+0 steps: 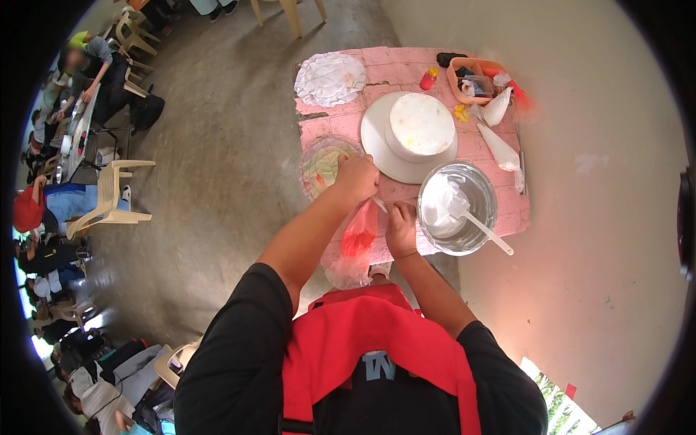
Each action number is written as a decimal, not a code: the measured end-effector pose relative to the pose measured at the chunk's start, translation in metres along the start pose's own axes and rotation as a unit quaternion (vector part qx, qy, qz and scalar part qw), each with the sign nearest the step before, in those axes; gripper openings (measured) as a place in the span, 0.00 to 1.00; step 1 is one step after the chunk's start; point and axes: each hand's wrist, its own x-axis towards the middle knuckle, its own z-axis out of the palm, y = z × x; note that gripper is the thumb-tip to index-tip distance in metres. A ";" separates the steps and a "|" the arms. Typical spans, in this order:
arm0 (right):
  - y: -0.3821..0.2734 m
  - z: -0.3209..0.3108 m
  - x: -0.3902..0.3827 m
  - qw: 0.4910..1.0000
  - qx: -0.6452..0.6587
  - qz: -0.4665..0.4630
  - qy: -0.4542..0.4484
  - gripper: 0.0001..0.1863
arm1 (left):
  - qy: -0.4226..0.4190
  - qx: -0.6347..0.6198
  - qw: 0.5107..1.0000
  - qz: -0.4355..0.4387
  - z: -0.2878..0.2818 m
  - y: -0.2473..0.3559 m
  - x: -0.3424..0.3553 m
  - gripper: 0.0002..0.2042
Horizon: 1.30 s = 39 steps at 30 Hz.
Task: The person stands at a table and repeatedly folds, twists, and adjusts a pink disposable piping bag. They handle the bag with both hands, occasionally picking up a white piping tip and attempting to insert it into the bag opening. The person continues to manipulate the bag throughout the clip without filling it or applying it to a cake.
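Both my hands meet at the near edge of the pink-covered table. My left hand point(355, 178) is closed around the gathered end of a clear plastic piping bag point(358, 238) with red icing in it, which hangs down toward my body. Close beside it, my right hand point(401, 228) is closed with fingertips at a small white strip point(380, 204); I cannot tell whether it belongs to the bag. Just beyond my hands, a round white-iced cake point(422, 125) rests on a white round stand point(375, 138). Right of it sits a metal bowl point(487, 190) of white icing with a white spatula point(487, 232) in it.
White piping bags point(500, 148) lie along the table's right side, near an orange divided box point(457, 80) and a small red bottle with a yellow cap point(428, 78). Crumpled white paper point(330, 78) is at the far left. A wall point(587, 217) stands right; chairs point(112, 192) and people are left.
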 end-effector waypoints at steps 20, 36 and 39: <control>-0.007 0.006 0.024 0.993 -0.115 -0.031 0.020 0.11 | 0.000 -0.034 0.999 0.038 0.023 -0.010 0.009 0.02; -0.009 -0.009 -0.005 0.993 -0.073 -0.074 -0.061 0.11 | 0.038 -0.062 0.996 0.047 0.030 -0.014 0.001 0.02; -0.008 -0.011 -0.002 0.995 -0.058 -0.062 -0.042 0.11 | 0.031 -0.069 0.996 0.046 0.029 -0.015 0.003 0.02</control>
